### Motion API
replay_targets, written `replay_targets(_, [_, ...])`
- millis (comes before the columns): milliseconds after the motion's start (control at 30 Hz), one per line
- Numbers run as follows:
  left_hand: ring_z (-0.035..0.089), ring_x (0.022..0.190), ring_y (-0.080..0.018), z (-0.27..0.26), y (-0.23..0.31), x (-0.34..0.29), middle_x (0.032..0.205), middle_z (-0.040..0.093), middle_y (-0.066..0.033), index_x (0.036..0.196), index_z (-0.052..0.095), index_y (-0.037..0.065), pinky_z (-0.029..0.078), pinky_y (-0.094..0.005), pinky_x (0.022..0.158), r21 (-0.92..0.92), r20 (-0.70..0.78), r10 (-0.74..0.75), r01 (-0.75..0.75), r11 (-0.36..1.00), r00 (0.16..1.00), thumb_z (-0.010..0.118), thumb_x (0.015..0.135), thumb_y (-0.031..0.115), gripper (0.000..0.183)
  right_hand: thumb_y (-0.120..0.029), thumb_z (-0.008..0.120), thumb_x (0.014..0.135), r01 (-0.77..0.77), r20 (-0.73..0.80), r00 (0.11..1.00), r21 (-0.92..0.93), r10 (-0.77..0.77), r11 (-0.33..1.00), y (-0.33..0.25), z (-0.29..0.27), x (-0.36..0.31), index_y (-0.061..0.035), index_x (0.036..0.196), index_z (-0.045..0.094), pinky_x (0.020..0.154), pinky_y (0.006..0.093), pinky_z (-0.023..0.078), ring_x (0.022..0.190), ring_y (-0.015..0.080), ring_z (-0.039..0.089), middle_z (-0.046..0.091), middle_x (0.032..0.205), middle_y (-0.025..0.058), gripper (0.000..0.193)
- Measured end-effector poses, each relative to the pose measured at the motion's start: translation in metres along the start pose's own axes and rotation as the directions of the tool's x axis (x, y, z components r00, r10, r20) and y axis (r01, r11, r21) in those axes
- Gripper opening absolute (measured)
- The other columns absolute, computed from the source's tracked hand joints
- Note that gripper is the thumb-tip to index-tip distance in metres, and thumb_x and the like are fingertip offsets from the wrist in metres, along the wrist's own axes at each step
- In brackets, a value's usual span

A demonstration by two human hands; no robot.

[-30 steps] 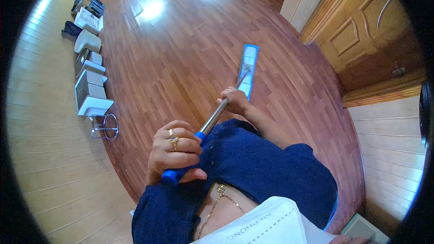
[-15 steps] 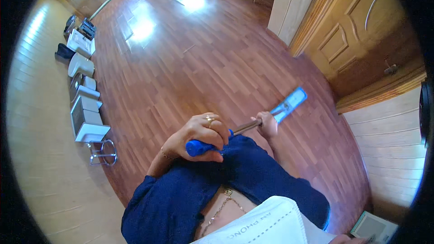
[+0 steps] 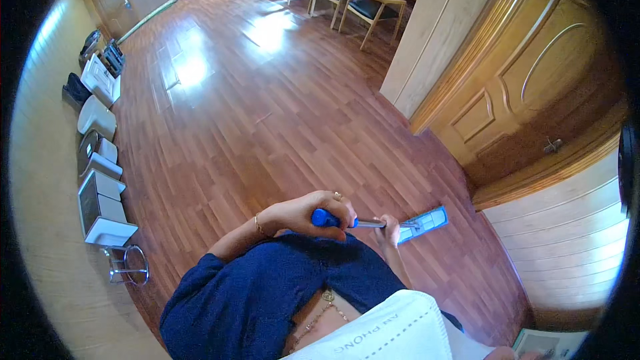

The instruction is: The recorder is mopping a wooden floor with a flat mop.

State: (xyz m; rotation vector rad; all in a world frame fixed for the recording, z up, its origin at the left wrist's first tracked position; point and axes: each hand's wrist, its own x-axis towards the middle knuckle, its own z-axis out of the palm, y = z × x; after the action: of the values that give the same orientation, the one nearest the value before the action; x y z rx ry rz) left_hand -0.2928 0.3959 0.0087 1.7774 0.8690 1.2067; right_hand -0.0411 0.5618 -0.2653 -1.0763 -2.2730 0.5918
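The left hand (image 3: 313, 212) is clenched around the blue grip at the top end of a flat mop's handle (image 3: 363, 223), knuckles up, which gives it leverage over the long pole. The right hand (image 3: 389, 228) grasps the metal shaft farther along, just right of the left, its fingers (image 3: 393, 220) wrapped round it to steer. Both hands sit low in the middle of the frame, above the dark blue top the person wears. The flat mop head (image 3: 424, 223), pale blue and rectangular, lies flat on the wooden floor (image 3: 267, 120) just right of the hands, near the base of a wooden door (image 3: 533, 87) on the right. A row of white and grey bins (image 3: 100, 187) lines the left wall, and chairs (image 3: 360, 7) stand at a table at the top of the frame.
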Motion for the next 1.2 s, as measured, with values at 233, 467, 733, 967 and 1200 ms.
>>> replay_targets(233, [0.062, 0.092, -0.0266, -0.035, 0.002, -0.012, 0.093, 0.066, -0.0118, 0.079, 0.063, 0.004, 0.046, -0.0385, 0.082, 0.079, -0.079, -0.031, 0.037, 0.996, 0.996, 0.074, 0.078, 0.012, 0.014, -0.019, 0.074, 0.072, 0.152, -0.012, 0.988, 0.02, -0.152, 0.988, -0.013, 0.031, 0.039, -0.0096, 0.063, 0.049, 0.064, 0.0448, 0.042, 0.069, 0.0348, 0.054, 0.054, 0.067, 0.011, 0.028])
replay_targets(467, [0.063, 0.087, -0.0253, -0.076, 0.004, -0.03, 0.09, 0.067, -0.0112, 0.078, 0.065, 0.006, 0.045, -0.0368, 0.078, 0.121, -0.26, -0.024, 0.057, 0.991, 0.965, 0.076, 0.075, 0.011, 0.012, -0.027, 0.064, 0.083, 0.145, 0.296, 0.941, 0.086, -0.164, 0.986, -0.075, 0.052, 0.112, -0.0052, 0.066, 0.054, 0.064, 0.048, 0.044, 0.073, 0.0415, 0.057, 0.057, 0.072, 0.0196, 0.03])
replay_targets(733, [0.065, 0.089, -0.0249, -0.099, 0.005, -0.042, 0.087, 0.068, -0.0102, 0.078, 0.065, 0.005, 0.048, -0.0365, 0.078, 0.298, -0.568, -0.025, 0.234, 0.925, 0.823, 0.079, 0.073, 0.009, 0.015, -0.023, 0.07, 0.078, 0.461, 0.188, 0.826, 0.317, -0.531, 0.829, -0.088, 0.16, 0.216, -0.0061, 0.073, 0.057, 0.072, 0.047, 0.046, 0.08, 0.0397, 0.057, 0.06, 0.08, 0.0169, 0.022])
replay_targets(967, [0.064, 0.084, -0.0186, -0.107, -0.066, -0.03, 0.086, 0.069, -0.0025, 0.075, 0.063, 0.012, 0.038, -0.0345, 0.087, 0.561, -0.722, 0.189, 0.404, 0.722, 0.665, 0.08, 0.073, 0.018, 0.018, -0.017, 0.071, 0.071, 0.52, 0.122, 0.694, 0.597, -0.709, 0.611, -0.156, 0.198, 0.279, -0.0064, 0.092, 0.056, 0.082, 0.0416, 0.046, 0.093, 0.0319, 0.056, 0.056, 0.092, 0.013, 0.028])
replay_targets(1200, [0.06, 0.098, -0.0252, -0.139, -0.148, -0.012, 0.099, 0.065, -0.0076, 0.093, 0.063, 0.013, 0.036, -0.0394, 0.091, 0.611, -0.791, 0.329, 0.694, 0.38, 0.516, 0.079, 0.069, 0.04, 0.04, -0.024, 0.069, 0.079, 0.502, -0.026, 0.651, 0.764, -0.759, 0.404, -0.229, 0.157, 0.278, -0.004, 0.104, 0.052, 0.09, 0.0413, 0.045, 0.106, 0.037, 0.054, 0.056, 0.108, 0.0165, 0.036])
